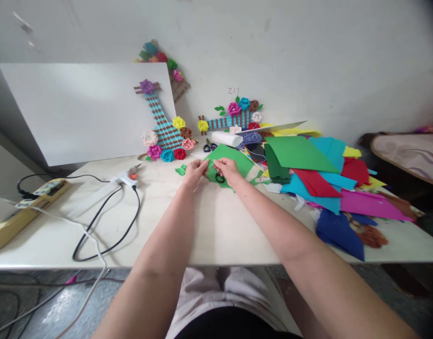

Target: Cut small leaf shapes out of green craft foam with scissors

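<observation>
My left hand point(196, 172) and my right hand point(228, 170) are close together above a green sheet point(234, 157) on the table. Both have thumb and fingers pinched closed, with a narrow gap between them. Whatever they pinch is too small to tell against the green behind it. Black scissors handles point(220, 178) show just below my right fingers, by the green sheet. Several small green cut pieces point(181, 170) lie left of my left hand. A second pair of scissors point(209, 147) rests behind the sheet, near a white roll point(226, 139).
A glue gun point(126, 177) with a looping black cable and a power strip point(33, 209) occupy the left. Coloured sheets point(301, 153) pile up on the right. Flower-decorated guitar-shaped crafts point(163, 125) and a white board point(85, 113) lean at the wall. Purple yarn point(251, 140) lies behind.
</observation>
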Tool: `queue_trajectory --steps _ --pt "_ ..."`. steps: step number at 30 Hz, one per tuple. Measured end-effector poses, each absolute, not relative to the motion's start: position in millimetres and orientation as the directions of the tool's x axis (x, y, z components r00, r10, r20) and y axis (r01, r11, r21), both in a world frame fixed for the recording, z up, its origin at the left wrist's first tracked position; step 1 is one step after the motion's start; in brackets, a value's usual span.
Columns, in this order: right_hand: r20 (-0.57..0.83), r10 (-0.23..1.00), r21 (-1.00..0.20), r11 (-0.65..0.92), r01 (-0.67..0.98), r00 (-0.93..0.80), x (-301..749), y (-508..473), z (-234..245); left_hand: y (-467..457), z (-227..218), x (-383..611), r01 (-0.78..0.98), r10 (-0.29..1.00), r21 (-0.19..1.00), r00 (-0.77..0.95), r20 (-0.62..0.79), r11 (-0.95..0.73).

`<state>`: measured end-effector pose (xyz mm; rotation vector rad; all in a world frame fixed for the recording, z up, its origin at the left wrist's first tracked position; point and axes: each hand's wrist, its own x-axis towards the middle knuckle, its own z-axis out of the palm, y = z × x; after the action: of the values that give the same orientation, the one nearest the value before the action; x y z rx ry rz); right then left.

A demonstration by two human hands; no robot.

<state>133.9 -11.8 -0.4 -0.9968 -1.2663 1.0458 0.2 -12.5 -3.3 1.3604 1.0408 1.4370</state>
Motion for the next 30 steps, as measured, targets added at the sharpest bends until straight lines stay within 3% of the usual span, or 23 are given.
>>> queue_trajectory --steps 7,19,25,30 --pt "0.201 0.979 -0.977 0.202 -0.075 0.019 138.8 -11.2 2.5 -16.7 -2.1 3.4 -0.084 0.970 0.967 0.019 0.244 -0.242" --pt "0.179 0.982 -0.983 0.181 -0.031 0.057 140.3 -11.1 3.6 -19.3 -2.8 1.1 -0.045 0.944 0.977 0.254 0.211 -0.206" --pt "0.170 0.985 -0.983 0.171 -0.060 0.029 140.5 -9.9 1.0 -15.8 -6.7 1.0 -0.049 0.940 0.973 0.249 0.232 -0.227" --pt "0.248 0.969 -0.969 0.248 -0.015 0.006 138.2 -7.9 -3.3 -13.1 -8.7 -0.3 -0.054 0.939 0.969 0.241 0.246 -0.240"
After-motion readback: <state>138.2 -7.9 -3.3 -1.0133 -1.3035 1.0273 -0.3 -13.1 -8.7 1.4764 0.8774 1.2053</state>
